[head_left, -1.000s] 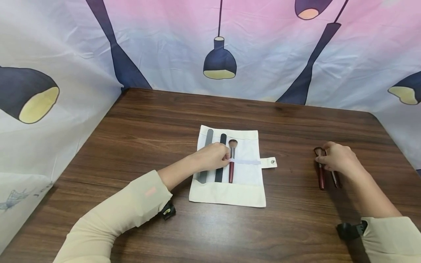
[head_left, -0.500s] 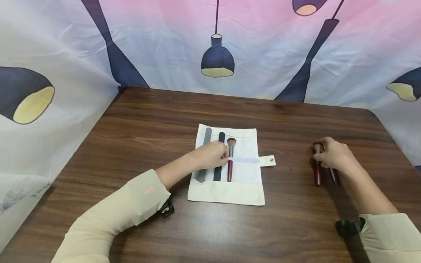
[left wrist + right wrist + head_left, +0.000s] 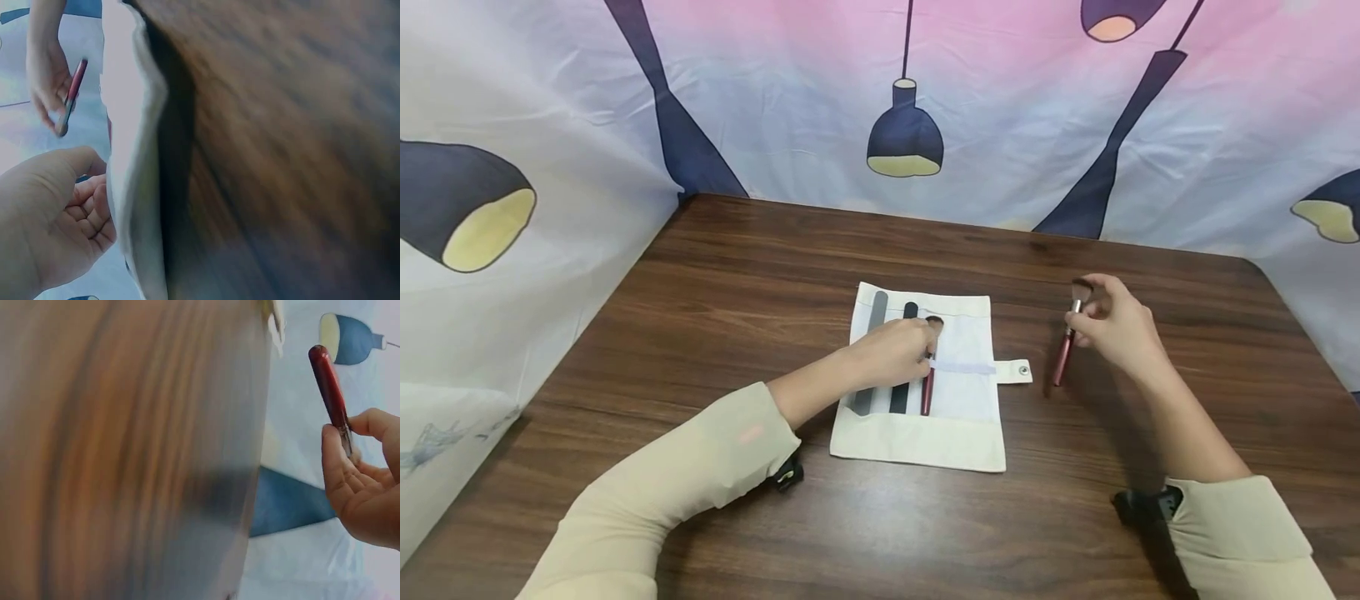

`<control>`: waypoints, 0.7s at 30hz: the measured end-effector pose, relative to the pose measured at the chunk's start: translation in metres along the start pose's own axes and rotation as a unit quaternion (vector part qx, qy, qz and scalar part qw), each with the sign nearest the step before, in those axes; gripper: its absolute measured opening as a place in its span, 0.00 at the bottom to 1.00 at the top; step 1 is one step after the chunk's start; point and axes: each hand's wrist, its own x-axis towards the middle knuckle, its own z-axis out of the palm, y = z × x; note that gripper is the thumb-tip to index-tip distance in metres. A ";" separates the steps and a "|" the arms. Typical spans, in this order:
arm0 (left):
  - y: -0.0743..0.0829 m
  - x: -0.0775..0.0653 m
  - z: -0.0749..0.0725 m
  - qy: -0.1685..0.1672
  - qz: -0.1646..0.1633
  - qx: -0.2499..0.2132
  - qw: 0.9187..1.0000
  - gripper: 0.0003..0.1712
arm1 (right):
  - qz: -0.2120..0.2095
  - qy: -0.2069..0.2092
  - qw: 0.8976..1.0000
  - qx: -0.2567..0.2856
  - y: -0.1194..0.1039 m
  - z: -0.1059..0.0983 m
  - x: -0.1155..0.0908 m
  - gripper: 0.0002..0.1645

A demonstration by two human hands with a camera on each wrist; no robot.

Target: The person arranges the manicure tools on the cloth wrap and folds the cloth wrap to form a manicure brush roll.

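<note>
A cream fabric brush roll (image 3: 917, 442) lies unfolded on the table. It holds a grey nail file (image 3: 862, 402), a black nail file (image 3: 898, 398) and a red-handled makeup brush (image 3: 927, 392) under a pale elastic band (image 3: 964, 367). My left hand (image 3: 891, 354) is over the roll, its bent fingers at the brush and the band's left part. The fingertips' contact is hidden in the left wrist view. To the right, my right hand (image 3: 1123, 329) pinches a second makeup brush (image 3: 1063, 358) near its ferrule, bristles up, red handle hanging down, tilted.
The dark wood table (image 3: 737, 275) surrounds the roll. A snap tab (image 3: 1015, 372) sticks out from the roll's right side. Behind the table hangs a lamp-patterned cloth (image 3: 797, 125). Part of the table is hidden beneath my right forearm (image 3: 1187, 421).
My right hand has lifted one brush off the table and moved left with it; the other brush there is out of sight now. My left hand has shifted slightly right, over the brush.
</note>
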 end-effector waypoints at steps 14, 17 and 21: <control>0.010 0.010 0.005 -0.031 -0.003 0.042 0.999 0.10 | -0.049 0.064 0.994 0.076 -0.034 0.039 0.024 0.33; 0.010 0.011 0.005 -0.029 -0.007 0.046 0.999 0.09 | -0.051 0.059 0.992 0.095 -0.040 0.047 0.028 0.34; 0.012 0.014 0.006 -0.022 -0.006 0.059 0.998 0.06 | -0.055 0.052 0.990 0.116 -0.047 0.056 0.034 0.34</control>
